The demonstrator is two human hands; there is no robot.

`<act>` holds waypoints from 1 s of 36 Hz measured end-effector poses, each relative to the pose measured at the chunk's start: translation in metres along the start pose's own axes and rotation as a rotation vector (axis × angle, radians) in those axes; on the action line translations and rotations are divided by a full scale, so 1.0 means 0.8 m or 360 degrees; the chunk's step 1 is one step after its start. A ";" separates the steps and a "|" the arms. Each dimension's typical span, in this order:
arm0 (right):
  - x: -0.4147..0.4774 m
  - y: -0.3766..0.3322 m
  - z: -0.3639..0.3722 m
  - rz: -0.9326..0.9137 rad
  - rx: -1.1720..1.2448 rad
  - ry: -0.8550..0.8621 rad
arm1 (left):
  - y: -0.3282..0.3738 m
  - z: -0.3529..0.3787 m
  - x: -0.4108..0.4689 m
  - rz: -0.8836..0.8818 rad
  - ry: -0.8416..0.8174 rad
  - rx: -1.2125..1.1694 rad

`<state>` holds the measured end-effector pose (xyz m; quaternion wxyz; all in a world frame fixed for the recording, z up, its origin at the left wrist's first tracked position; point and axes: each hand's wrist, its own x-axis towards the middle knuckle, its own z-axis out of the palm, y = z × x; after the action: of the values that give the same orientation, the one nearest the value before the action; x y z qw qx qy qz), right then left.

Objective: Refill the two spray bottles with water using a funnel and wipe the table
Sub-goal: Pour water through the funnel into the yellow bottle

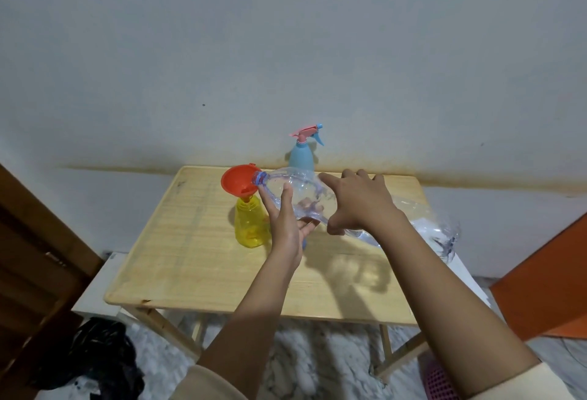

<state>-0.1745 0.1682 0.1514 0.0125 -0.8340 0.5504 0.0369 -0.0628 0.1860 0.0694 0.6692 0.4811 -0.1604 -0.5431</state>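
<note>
Pale wood table [203, 260]: rectangular top with rounded corners, visible grain, slim folding legs, set against a grey wall.

Clear plastic water bottle [305, 190]: large, thin-walled, crinkled, held tipped on its side above the table, its blue-ringed mouth resting on the funnel's rim; water shows in the lower end to the right.

Right hand [359, 202]: laid over the top of the bottle's body, fingers spread and curved around it, thumb down the near side.

Left hand [286, 225]: cupped under the bottle near its shoulder, fingers extended and pressed to the plastic, thumb up along the front.

Blue spray bottle [300, 156]: opaque, smooth, tapering to a pink trigger head with a blue nozzle; upright at the far table edge, just behind the clear bottle.

Yellow spray bottle [249, 225]: translucent, squat, trigger head off, standing left of centre on the table.

Orange funnel [236, 182]: smooth plastic cone with a small tab, seated in the yellow bottle's neck.
</note>
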 end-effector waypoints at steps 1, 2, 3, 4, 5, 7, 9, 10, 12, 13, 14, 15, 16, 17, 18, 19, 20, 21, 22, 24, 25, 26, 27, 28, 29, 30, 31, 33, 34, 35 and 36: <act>0.000 0.000 0.000 0.0001 0.0002 0.0002 | 0.000 0.001 0.000 0.0009 0.0000 -0.0005; 0.001 -0.001 -0.001 0.0001 0.0002 0.0002 | 0.001 0.002 -0.001 0.0018 0.0001 -0.0008; 0.001 -0.001 -0.001 -0.0001 -0.0001 0.0000 | 0.001 0.002 -0.001 0.0027 0.0003 -0.0010; 0.002 -0.001 -0.001 -0.0003 -0.0007 -0.0001 | 0.001 0.003 -0.001 0.0035 0.0006 -0.0007; 0.002 -0.001 -0.001 -0.0006 -0.0013 -0.0001 | 0.000 0.003 0.000 0.0038 0.0008 -0.0005; 0.002 -0.001 -0.003 -0.0010 -0.0024 0.0001 | 0.000 0.003 -0.001 0.0033 0.0015 0.0001; 0.002 -0.001 -0.004 -0.0014 -0.0030 0.0004 | 0.001 0.003 -0.001 0.0033 0.0016 -0.0001; 0.002 -0.002 -0.005 -0.0016 -0.0033 0.0005 | 0.001 0.004 -0.002 0.0040 0.0013 -0.0005; 0.002 -0.002 -0.006 -0.0020 -0.0042 0.0005 | 0.002 0.005 -0.002 0.0050 0.0006 -0.0014; 0.003 -0.002 -0.007 -0.0021 -0.0046 0.0006 | 0.001 0.005 -0.002 0.0047 0.0008 -0.0018; 0.003 -0.002 -0.008 -0.0022 -0.0050 0.0007 | 0.002 0.005 -0.002 0.0038 0.0016 -0.0018; 0.003 -0.002 -0.008 -0.0023 -0.0053 0.0008 | 0.002 0.005 -0.001 0.0030 0.0022 -0.0022; 0.003 -0.002 -0.009 -0.0025 -0.0057 0.0009 | 0.002 0.006 -0.001 0.0027 0.0027 -0.0027; 0.004 -0.002 -0.010 -0.0026 -0.0063 0.0010 | 0.002 0.007 -0.002 0.0031 0.0024 -0.0038; 0.004 -0.002 -0.011 -0.0028 -0.0067 0.0014 | 0.002 0.008 -0.002 0.0038 0.0018 -0.0045; 0.004 -0.002 -0.012 -0.0029 -0.0071 0.0018 | 0.002 0.008 -0.002 0.0047 0.0012 -0.0049; 0.005 -0.002 -0.013 -0.0031 -0.0077 0.0020 | 0.003 0.009 -0.003 0.0052 0.0008 -0.0052; 0.005 -0.002 -0.013 -0.0034 -0.0083 0.0021 | 0.004 0.009 -0.002 0.0051 0.0012 -0.0054; 0.005 -0.002 -0.014 -0.0037 -0.0086 0.0023 | 0.004 0.009 -0.003 0.0046 0.0018 -0.0054; 0.004 -0.002 -0.015 -0.0040 -0.0080 0.0029 | 0.006 0.010 -0.003 0.0039 0.0021 -0.0065; 0.003 -0.002 -0.015 -0.0040 -0.0078 0.0031 | 0.006 0.012 -0.005 0.0042 0.0016 -0.0076; 0.003 -0.002 -0.015 -0.0041 -0.0080 0.0033 | 0.006 0.012 -0.005 0.0045 0.0015 -0.0083; 0.003 -0.002 -0.015 -0.0041 -0.0084 0.0031 | 0.005 0.013 -0.005 0.0045 0.0016 -0.0091; 0.003 -0.002 -0.015 -0.0041 -0.0089 0.0030 | 0.005 0.013 -0.006 0.0044 0.0013 -0.0093; 0.003 -0.002 -0.015 -0.0043 -0.0096 0.0028 | 0.005 0.013 -0.005 0.0041 0.0014 -0.0086; 0.003 -0.002 -0.015 -0.0045 -0.0102 0.0027 | 0.005 0.012 -0.005 0.0034 0.0021 -0.0078; 0.004 -0.002 -0.015 -0.0045 -0.0104 0.0027 | 0.004 0.011 -0.004 0.0031 0.0024 -0.0072; 0.004 -0.002 -0.014 -0.0043 -0.0096 0.0032 | 0.004 0.010 -0.003 0.0039 0.0017 -0.0063; 0.004 -0.001 -0.012 -0.0042 -0.0086 0.0038 | 0.004 0.010 -0.003 0.0046 0.0012 -0.0064; 0.004 -0.001 -0.011 -0.0041 -0.0071 0.0041 | 0.004 0.010 -0.002 0.0050 -0.0002 -0.0068; 0.003 0.000 -0.009 -0.0040 -0.0056 0.0040 | 0.004 0.009 -0.003 0.0053 -0.0022 -0.0065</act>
<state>-0.1729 0.1654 0.1582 -0.0088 -0.8413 0.5394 0.0359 -0.0669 0.1844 0.0759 0.6868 0.4608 -0.1619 -0.5383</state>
